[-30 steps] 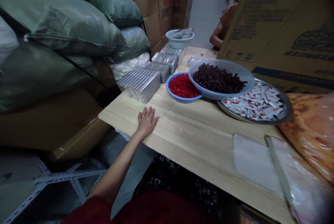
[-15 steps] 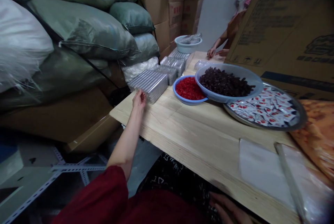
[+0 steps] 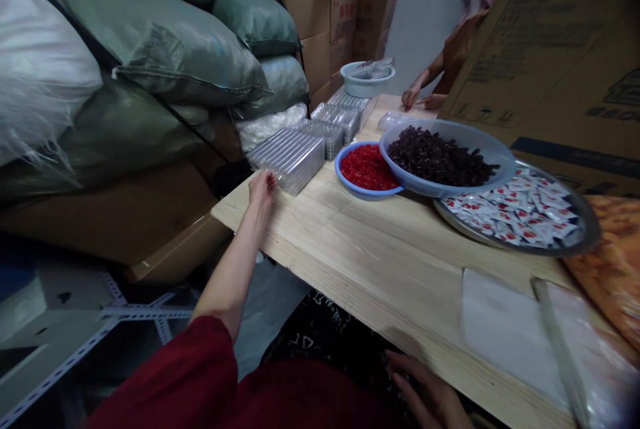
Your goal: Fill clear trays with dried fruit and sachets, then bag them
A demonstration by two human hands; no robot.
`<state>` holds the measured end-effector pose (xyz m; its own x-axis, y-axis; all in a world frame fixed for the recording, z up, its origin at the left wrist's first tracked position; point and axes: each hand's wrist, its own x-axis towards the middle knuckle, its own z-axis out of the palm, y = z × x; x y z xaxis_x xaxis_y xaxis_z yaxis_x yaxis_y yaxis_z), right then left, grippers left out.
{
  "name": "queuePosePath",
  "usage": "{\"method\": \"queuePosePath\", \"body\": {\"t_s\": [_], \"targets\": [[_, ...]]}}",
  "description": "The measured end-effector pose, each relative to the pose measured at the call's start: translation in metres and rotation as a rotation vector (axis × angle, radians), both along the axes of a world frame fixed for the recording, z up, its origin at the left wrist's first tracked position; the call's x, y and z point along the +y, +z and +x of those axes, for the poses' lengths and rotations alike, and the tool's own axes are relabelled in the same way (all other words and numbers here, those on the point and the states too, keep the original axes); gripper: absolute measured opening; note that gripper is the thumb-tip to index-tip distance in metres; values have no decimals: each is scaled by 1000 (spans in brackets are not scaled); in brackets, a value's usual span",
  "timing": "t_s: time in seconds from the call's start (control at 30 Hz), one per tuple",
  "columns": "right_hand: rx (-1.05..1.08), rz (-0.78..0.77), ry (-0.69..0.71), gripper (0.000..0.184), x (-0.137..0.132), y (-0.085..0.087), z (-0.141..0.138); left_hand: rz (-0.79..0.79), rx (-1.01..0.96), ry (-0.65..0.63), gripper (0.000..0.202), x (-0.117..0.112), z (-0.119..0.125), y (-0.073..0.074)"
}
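My left hand (image 3: 261, 188) reaches to the near corner of a stack of clear ribbed plastic trays (image 3: 293, 152) at the table's left end. Its fingers are curled in beside the stack's lower edge; what they pinch, if anything, is too small to make out. Low in the view, my right hand (image 3: 425, 389) hangs by the table's front edge above my lap, fingers apart and nothing in them. Further trays (image 3: 337, 119) stand behind the first stack. To their right sit a blue bowl of red pieces (image 3: 370, 168) and a larger bowl of dark pieces (image 3: 440, 156).
A metal tray (image 3: 590, 232) of small white packets lies under the larger bowl's edge. Clear plastic bags (image 3: 510, 322) rest at the front right. Full sacks (image 3: 165, 49) are piled on the left. Across the table, another person's hands (image 3: 413, 96) work beside a large carton (image 3: 550, 49).
My left hand has drawn slightly left, away from the stack's corner. The right hand has shifted a little left and up. The whole view has tilted slightly.
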<state>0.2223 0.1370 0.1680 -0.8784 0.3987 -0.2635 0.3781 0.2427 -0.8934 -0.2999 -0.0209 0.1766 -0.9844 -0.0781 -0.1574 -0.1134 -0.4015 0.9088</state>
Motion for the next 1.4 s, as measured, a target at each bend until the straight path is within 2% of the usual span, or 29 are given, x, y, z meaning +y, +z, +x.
{"method": "queuePosePath", "body": {"t_s": [0.13,0.2,0.27,0.37,0.5,0.6,0.67,0.73,0.83,0.93,1.03,1.13,1.23,1.33,1.4], "targets": [[-18,-1,57,42,-1,-8,-1,52,52,11,9,-19,28,0],[-23,-15,38,42,-1,-11,-3,80,131,18,12,-29,54,6],[-15,-84,-1,42,-3,-11,-10,110,248,-37,14,-33,91,15],[65,-302,-130,51,-12,-5,-38,84,308,-305,11,-27,163,22],[291,-681,-365,77,-22,2,-88,7,238,-699,8,-7,258,9],[391,-744,-565,88,-14,2,-109,-56,151,-941,12,5,299,-4],[433,-681,-663,87,-4,-2,-109,-113,85,-1018,16,10,305,-11],[457,-576,-729,83,9,-8,-102,-167,37,-999,20,12,298,-17],[446,-398,-759,81,27,-26,-91,-272,68,-803,33,11,274,-29],[368,-181,-707,79,42,-47,-87,-507,295,-594,41,11,244,-37],[303,160,-668,69,49,-60,-89,-741,639,-486,35,27,207,-23],[283,419,-626,61,49,-61,-91,-850,920,-410,28,71,161,7],[296,566,-599,57,44,-56,-90,-980,1025,-490,18,132,112,32],[314,644,-597,52,40,-51,-84,-1202,921,-594,7,187,73,35],[328,614,-569,44,40,-51,-77,-1275,858,-656,9,208,56,32]]}}
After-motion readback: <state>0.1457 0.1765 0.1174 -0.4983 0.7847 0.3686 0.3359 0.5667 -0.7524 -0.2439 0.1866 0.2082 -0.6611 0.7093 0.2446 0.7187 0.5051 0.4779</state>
